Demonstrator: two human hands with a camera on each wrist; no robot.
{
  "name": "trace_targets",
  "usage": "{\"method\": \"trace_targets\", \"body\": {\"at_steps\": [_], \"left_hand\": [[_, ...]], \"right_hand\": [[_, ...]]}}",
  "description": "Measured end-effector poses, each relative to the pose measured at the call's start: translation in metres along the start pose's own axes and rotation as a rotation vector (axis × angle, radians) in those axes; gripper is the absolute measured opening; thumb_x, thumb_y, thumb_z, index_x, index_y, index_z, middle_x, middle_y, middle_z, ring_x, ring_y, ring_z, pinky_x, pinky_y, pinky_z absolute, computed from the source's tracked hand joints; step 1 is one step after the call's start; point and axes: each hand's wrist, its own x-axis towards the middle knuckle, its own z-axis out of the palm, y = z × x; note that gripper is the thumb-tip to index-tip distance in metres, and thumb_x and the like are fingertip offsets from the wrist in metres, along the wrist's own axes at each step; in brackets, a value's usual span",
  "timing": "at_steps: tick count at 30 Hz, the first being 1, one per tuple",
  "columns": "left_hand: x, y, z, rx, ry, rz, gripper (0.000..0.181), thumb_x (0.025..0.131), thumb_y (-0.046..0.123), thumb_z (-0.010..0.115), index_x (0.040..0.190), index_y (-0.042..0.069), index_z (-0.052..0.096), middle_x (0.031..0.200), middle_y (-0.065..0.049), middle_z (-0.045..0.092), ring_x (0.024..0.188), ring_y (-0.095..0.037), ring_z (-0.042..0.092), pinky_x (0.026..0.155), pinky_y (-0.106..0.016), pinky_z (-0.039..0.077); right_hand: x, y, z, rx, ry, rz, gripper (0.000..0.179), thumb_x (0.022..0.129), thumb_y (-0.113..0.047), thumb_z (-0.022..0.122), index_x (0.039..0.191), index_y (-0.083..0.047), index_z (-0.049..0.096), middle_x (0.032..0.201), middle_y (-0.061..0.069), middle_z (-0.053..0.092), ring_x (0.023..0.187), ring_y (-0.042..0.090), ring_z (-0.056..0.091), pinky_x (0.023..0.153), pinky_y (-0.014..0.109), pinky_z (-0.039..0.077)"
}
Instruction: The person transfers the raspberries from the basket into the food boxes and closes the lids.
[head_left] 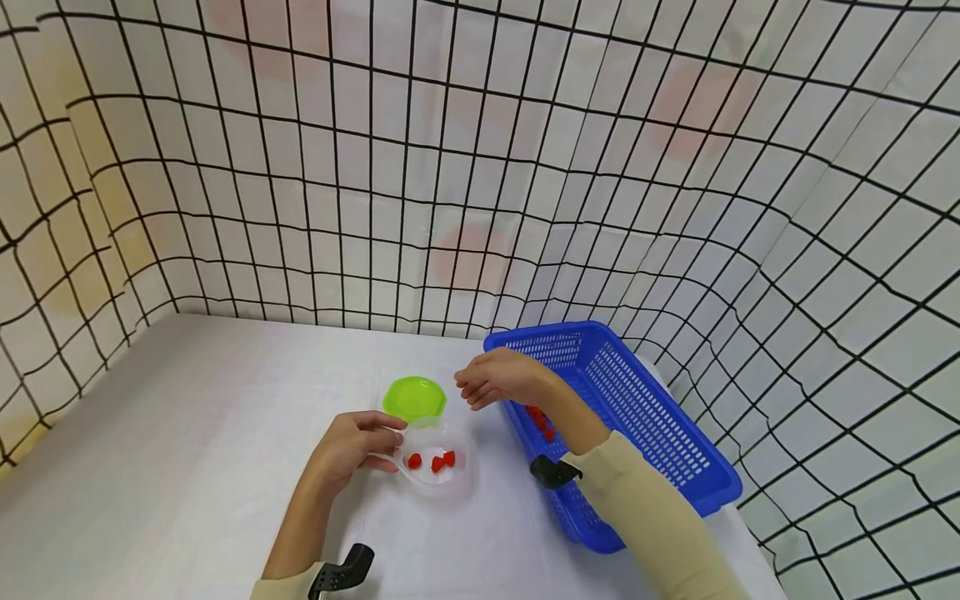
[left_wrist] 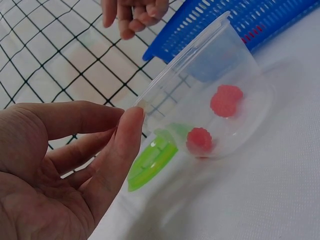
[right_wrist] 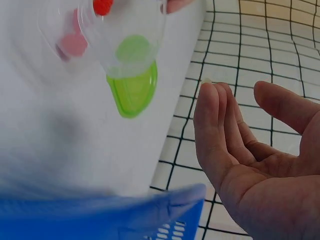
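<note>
My left hand (head_left: 351, 448) pinches the rim of a clear plastic tub (left_wrist: 175, 107) between thumb and fingers. Inside the tub lie a few bumpy red pieces that look like raspberries (left_wrist: 226, 100). In the left wrist view the tub looks tilted; whether its base fully touches the table I cannot tell. Just behind it is a bright green lid (head_left: 414, 398), lying on the white cloth. Between the tub and a blue basket, my right hand (head_left: 501, 377) hovers in the air. Its fingers are loosely bent and hold nothing, with the thumb apart in the right wrist view (right_wrist: 250, 145).
The blue slotted basket (head_left: 675, 429) stands at the right, with more red pieces (head_left: 542, 423) along its left side, partly hidden by my right arm. Black wire mesh (head_left: 405, 200) encloses the white-covered table (head_left: 225, 417) at the back and sides.
</note>
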Motion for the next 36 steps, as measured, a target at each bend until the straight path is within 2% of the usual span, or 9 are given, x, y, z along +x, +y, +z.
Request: {"method": "trace_targets", "body": {"at_steps": [7,11,17,22,27,32,36], "left_hand": [[-0.003,0.0,0.001,0.012,0.003,-0.005,0.025,0.091,0.005,0.068,0.113,-0.008,0.07,0.089,-0.012,0.068,0.072,-0.02,0.065,0.062,-0.035,0.064],[-0.002,0.0,0.0,0.002,0.008,-0.004,0.025,0.091,0.003,0.067,0.112,-0.009,0.07,0.089,-0.012,0.068,0.072,-0.02,0.065,0.063,-0.035,0.064],[-0.002,0.0,-0.001,0.004,0.011,0.002,0.025,0.091,0.004,0.068,0.112,-0.009,0.07,0.09,-0.012,0.068,0.073,-0.021,0.064,0.063,-0.036,0.064],[-0.002,0.0,-0.001,0.004,0.009,0.001,0.025,0.091,0.004,0.068,0.113,-0.009,0.07,0.09,-0.013,0.069,0.073,-0.021,0.065,0.063,-0.036,0.064],[-0.001,0.0,0.0,-0.005,0.012,-0.006,0.024,0.091,0.003,0.068,0.112,-0.009,0.07,0.089,-0.013,0.069,0.072,-0.02,0.065,0.063,-0.036,0.064],[-0.003,0.002,0.001,0.004,0.01,-0.008,0.024,0.091,0.003,0.068,0.112,-0.009,0.07,0.088,-0.013,0.068,0.071,-0.02,0.066,0.063,-0.036,0.064],[-0.003,0.002,0.002,0.01,0.014,-0.01,0.024,0.091,0.004,0.068,0.112,-0.009,0.07,0.088,-0.013,0.068,0.07,-0.021,0.066,0.063,-0.036,0.064]], "right_hand": [[-0.009,0.004,-0.027,-0.007,0.074,0.002,0.032,0.098,-0.02,0.067,0.116,0.006,0.067,0.104,0.019,0.069,0.086,0.023,0.071,0.084,0.036,0.063],[-0.014,0.011,-0.04,-0.019,0.117,0.003,0.031,0.099,-0.019,0.065,0.115,0.007,0.065,0.101,0.018,0.068,0.087,0.026,0.07,0.088,0.041,0.062],[-0.02,0.025,-0.058,-0.033,0.18,0.022,0.034,0.1,-0.018,0.064,0.119,0.01,0.062,0.11,0.025,0.067,0.091,0.03,0.07,0.09,0.042,0.061],[-0.023,0.041,-0.071,-0.031,0.217,0.063,0.036,0.099,-0.019,0.064,0.12,0.01,0.062,0.11,0.023,0.068,0.091,0.027,0.071,0.092,0.042,0.061],[-0.028,0.057,-0.079,-0.041,0.225,0.104,0.031,0.1,-0.018,0.063,0.116,0.008,0.064,0.111,0.023,0.067,0.094,0.031,0.071,0.091,0.041,0.061],[-0.031,0.073,-0.085,-0.022,0.184,0.157,0.036,0.099,-0.015,0.064,0.121,0.012,0.061,0.108,0.022,0.068,0.083,0.024,0.069,0.092,0.043,0.061],[-0.033,0.085,-0.087,-0.035,0.17,0.193,0.037,0.098,-0.016,0.065,0.122,0.012,0.063,0.103,0.019,0.069,0.08,0.023,0.068,0.09,0.042,0.061]]}}
